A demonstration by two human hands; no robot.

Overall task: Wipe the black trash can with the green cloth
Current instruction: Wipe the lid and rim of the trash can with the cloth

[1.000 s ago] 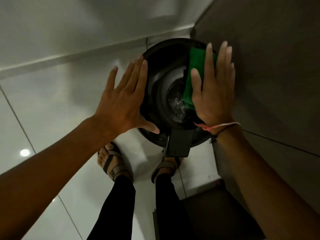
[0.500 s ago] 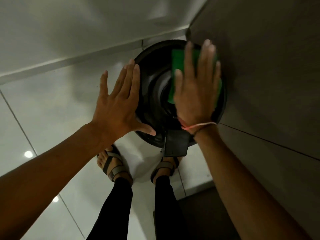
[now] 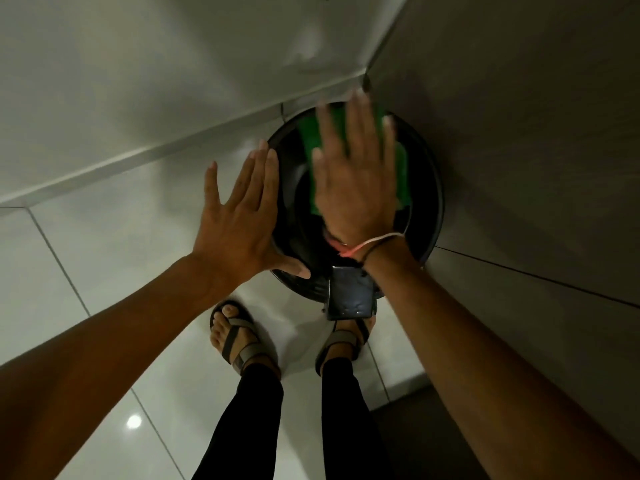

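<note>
Seen from above, a person stands over a round black trash can (image 3: 424,216) set on a pale tiled floor (image 3: 104,258), tucked into a corner with a white wall (image 3: 138,81) behind it and a grey panel (image 3: 519,150) touching or nearly touching its right side. The right hand (image 3: 356,188) lies flat and spread, palm down, pressing the green cloth (image 3: 401,168) against the top of the can; the cloth shows as a bright strip past the fingers on both sides, covering the far and right part of the lid. The fingertips are blurred, which suggests the hand is in mid-stroke. The left hand (image 3: 239,220) is also open with fingers spread, holding nothing, its thumb and inner edge resting at the can's left rim as if to steady it. A thin pink and white band (image 3: 367,244) circles the right wrist. Below the can, a dark foot pedal (image 3: 349,296) juts toward the person's sandalled feet (image 3: 239,337). The wiping appears to be under way on the top surface only. Whether the lid is already clean cannot be told in this dim light. The near part of the lid, the rim, the pedal and the sides of the can seem likely still to need wiping, and the sides are hidden from this angle.
</note>
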